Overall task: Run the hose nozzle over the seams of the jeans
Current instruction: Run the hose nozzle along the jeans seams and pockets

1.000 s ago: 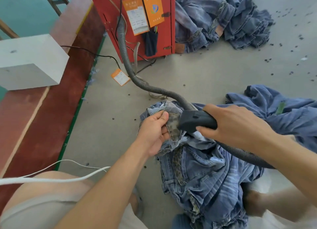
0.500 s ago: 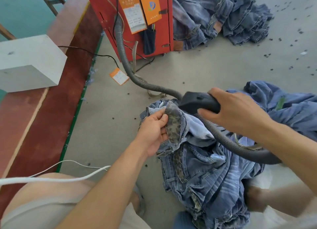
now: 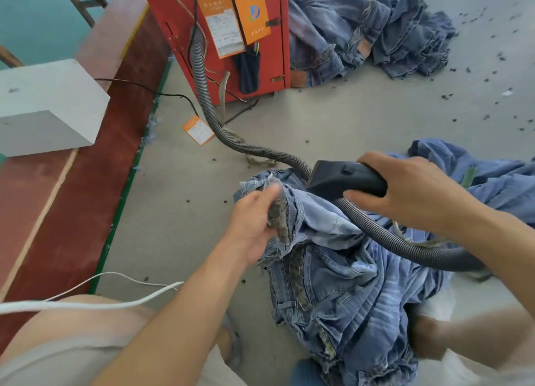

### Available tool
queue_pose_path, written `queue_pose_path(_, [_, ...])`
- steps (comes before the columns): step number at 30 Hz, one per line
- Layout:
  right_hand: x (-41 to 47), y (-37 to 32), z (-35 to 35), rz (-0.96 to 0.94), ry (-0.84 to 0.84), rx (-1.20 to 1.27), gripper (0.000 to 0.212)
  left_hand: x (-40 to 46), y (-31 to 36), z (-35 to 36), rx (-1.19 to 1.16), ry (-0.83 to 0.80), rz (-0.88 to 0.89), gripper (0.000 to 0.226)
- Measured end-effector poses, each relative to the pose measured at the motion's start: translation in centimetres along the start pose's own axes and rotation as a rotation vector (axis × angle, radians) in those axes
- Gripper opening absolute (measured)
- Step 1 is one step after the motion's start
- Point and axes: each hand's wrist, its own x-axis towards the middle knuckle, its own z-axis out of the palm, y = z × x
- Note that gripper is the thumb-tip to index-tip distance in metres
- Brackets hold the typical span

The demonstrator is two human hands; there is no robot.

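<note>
Gripped in the left hand [image 3: 254, 223], at frame centre, is a bunched fold of the jeans [image 3: 341, 293], fingers curled round a seam. Right hand [image 3: 405, 191], centre right, wraps the black hose nozzle [image 3: 344, 180], held just above the denim; its corrugated hose [image 3: 208, 105] leads to the red machine [image 3: 220, 32], top centre.

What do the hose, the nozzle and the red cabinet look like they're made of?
Hose: ribbed grey plastic, judging by its bends. Nozzle: smooth matte black, likely moulded plastic. Red cabinet: painted flat panels, probably sheet metal or board.
</note>
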Motion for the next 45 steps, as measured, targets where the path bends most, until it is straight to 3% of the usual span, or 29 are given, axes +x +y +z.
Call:
queue_pose_path(1, [0.0, -0.2, 0.3, -0.018, -0.020, -0.011, 0.033, 0.1, -0.1, 0.1, 0.039, 0.037, 0.029, 0.016])
queue_pose_path(3, [0.1, -0.7, 1.0, -0.057, -0.056, -0.059, 0.029, 0.2, -0.6, 0.1, 0.060, 0.083, 0.063, 0.028])
queue_pose_path(7, [0.4, -1.4, 2.0, -0.063, -0.123, -0.112, 0.033, -0.2, -1.0, 0.1, -0.036, -0.066, 0.061, 0.028])
queue_pose_path(12, [1.7, -1.7, 1.8, 0.002, 0.081, -0.003, 0.028, -0.9, -1.0, 0.0, -0.025, -0.191, 0.044, 0.023])
queue_pose_path(17, [0.4, -0.3, 0.4, -0.046, -0.099, -0.065, 0.028, -0.8, -0.6, -0.4, -0.039, -0.252, 0.057, 0.028])
queue_pose_path(22, [1.4, -1.3, 1.3, -0.013, 0.105, -0.063, 0.031, -0.9, -1.0, -0.2, 0.019, -0.294, 0.086, 0.015])
queue_pose_path(27, [0.0, -0.6, 0.5, -0.062, -0.054, -0.064, 0.028, -1.0, -0.9, -0.1, 0.092, -0.323, 0.141, 0.021])
queue_pose_path(32, [2.4, -0.7, 0.5, 0.076, 0.076, -0.008, 0.024, -1.4, -1.3, 0.2, 0.166, -0.376, 0.158, 0.035])
queue_pose_path(37, [1.1, 0.2, -0.6, 0.001, -0.155, 0.058, 0.021, -0.4, -1.1, -0.9, 0.316, -0.316, 0.221, 0.010])
queue_pose_path(42, [3.4, 0.0, 0.5, 0.116, -0.080, 0.155, 0.023, -1.4, -1.2, -0.6, 0.505, -0.449, 0.324, 0.019])
queue_pose_path(45, [3.0, 1.8, -1.4, 0.129, -0.235, 0.264, 0.027, -1.2, -1.1, -0.9, 0.655, -0.399, 0.403, 0.007])
